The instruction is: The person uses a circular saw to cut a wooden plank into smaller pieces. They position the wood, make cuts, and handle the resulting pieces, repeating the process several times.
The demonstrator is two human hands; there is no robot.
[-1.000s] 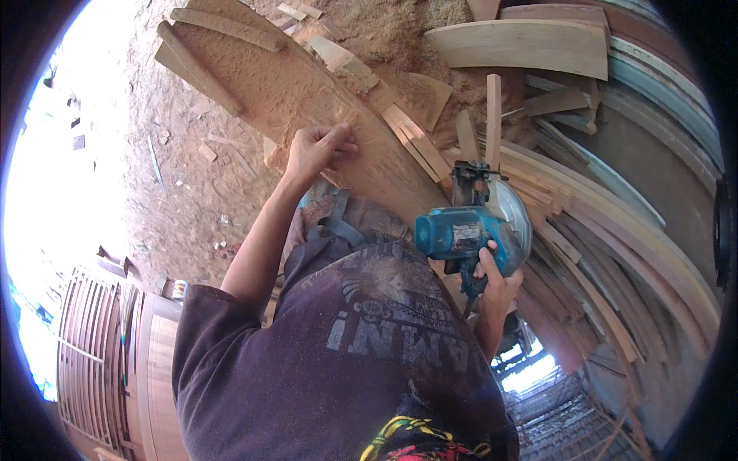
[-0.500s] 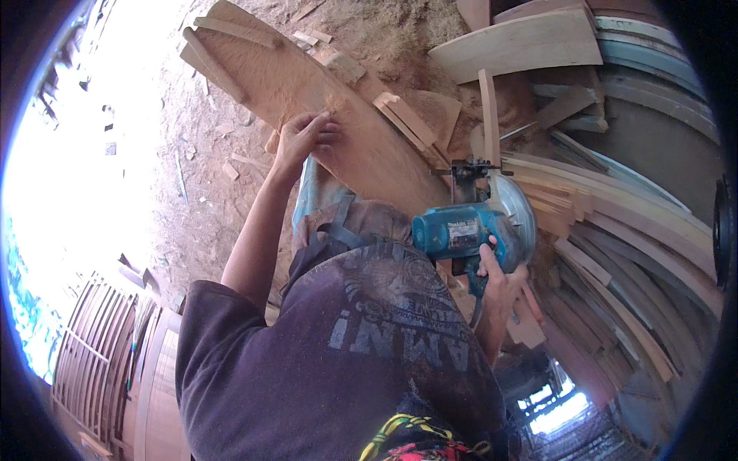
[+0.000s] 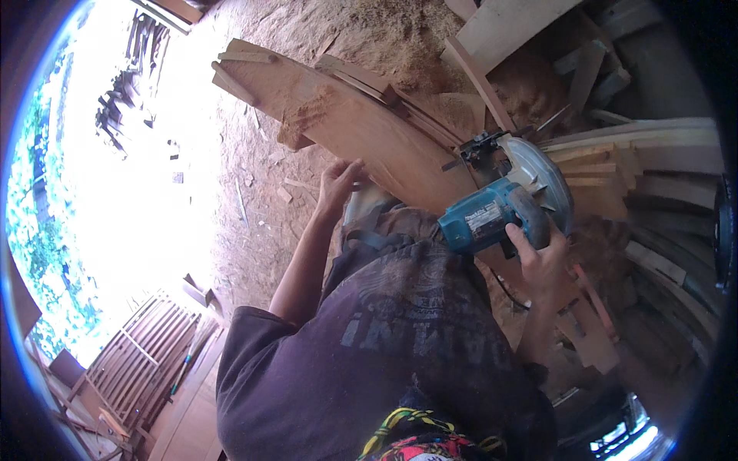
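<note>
Circular saw [image 3: 480, 219], teal with a grey blade guard [image 3: 547, 178], is held in the right hand [image 3: 543, 263], fingers wrapped around its handle [image 3: 530, 211]. Saw is positioned at the right-hand end of a long wooden board [image 3: 377, 146]; contact between them cannot be determined. Left hand [image 3: 338, 184] is beside the board's lower edge, fingers partly curled; whether they grip anything cannot be told. Sawdust [image 3: 307, 111] lies on the board.

Daylight glare burns out the ground [image 3: 201, 211] at left; the right is dim, the edges bowed.
</note>
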